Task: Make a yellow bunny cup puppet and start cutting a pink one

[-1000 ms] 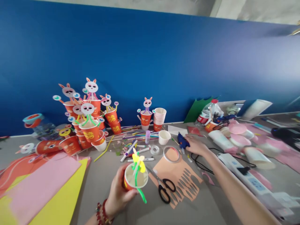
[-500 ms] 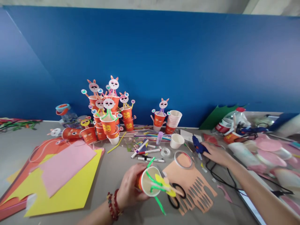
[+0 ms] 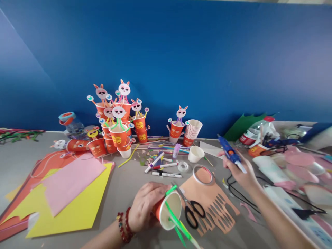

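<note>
A blue wall (image 3: pixel 166 52) stands behind a grey table (image 3: pixel 127 180), on which a peach card (image 3: pixel 203 190) lies just right of the cup. The red paper cup (image 3: pixel 174 203) is at the front of the table area, the left hand's (image 3: pixel 145 207) grip clamped around its side; whether its underside touches the table cannot be told. Its long axis lies well over from upright, the open mouth facing right and partly toward the viewer. The right hand's (image 3: pixel 245 180) grip is closed around a blue glue gun (image 3: pixel 230 152), nozzle pointing forward and left. Scissors (image 3: pixel 191 204) lie across the card's left edge. Green pipe cleaners (image 3: pixel 181 226) jut from the cup, one slanting down to the right. The step in hand looks like readying the gun; the next move probably calls for a steady cup and the nozzle turned toward it.
</note>
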A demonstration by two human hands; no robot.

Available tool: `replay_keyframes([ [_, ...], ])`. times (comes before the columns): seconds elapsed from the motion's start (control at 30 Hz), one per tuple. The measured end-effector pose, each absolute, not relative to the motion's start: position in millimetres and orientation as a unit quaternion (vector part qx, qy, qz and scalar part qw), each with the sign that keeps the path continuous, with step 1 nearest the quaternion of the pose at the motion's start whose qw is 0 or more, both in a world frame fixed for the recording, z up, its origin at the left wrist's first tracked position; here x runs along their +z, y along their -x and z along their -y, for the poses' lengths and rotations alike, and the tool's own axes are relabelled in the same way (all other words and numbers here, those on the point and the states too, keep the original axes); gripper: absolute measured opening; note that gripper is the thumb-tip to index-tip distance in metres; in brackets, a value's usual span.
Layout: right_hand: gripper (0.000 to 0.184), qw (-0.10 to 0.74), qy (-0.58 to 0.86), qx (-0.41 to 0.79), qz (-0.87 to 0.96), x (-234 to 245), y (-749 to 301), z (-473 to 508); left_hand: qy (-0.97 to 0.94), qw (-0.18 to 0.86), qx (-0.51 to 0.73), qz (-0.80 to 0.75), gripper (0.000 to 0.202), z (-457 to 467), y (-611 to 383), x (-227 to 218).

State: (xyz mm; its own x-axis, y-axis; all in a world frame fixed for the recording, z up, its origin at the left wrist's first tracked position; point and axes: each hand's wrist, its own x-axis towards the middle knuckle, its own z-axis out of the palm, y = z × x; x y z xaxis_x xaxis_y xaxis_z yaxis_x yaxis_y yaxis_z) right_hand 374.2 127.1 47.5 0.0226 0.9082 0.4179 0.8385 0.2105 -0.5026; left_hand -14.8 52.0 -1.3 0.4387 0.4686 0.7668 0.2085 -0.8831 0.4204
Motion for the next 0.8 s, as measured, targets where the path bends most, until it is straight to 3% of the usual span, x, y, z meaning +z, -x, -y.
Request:
replay_keyframes([
  [0.07, 0.019, 0.437, 0.559, 0.156, 0.687, 63, -331, -104, -0.846, 0.145, 0.468, -0.21, 0.057, -51, 14, 0],
  [0.17, 0.014, 0.486, 0.453, 0.324, 0.674, 78, -272, -73, -0.851, 0.154, 0.455, -0.211, 0.056, -50, 13, 2],
  [0.3, 0.012, 0.467, 0.39, 0.457, 0.649, 75, -226, -52, -0.852, 0.142, 0.466, -0.193, 0.062, -50, 12, 0],
  [0.5, 0.017, 0.452, 0.358, 0.516, 0.634, 69, -201, -49, -0.85, 0.157, 0.465, -0.192, 0.062, -52, 11, 2],
  [0.8, 0.014, 0.489, 0.366, 0.467, 0.64, 60, -195, -52, -0.84, 0.164, 0.47, -0.215, 0.072, -52, 7, 3],
])
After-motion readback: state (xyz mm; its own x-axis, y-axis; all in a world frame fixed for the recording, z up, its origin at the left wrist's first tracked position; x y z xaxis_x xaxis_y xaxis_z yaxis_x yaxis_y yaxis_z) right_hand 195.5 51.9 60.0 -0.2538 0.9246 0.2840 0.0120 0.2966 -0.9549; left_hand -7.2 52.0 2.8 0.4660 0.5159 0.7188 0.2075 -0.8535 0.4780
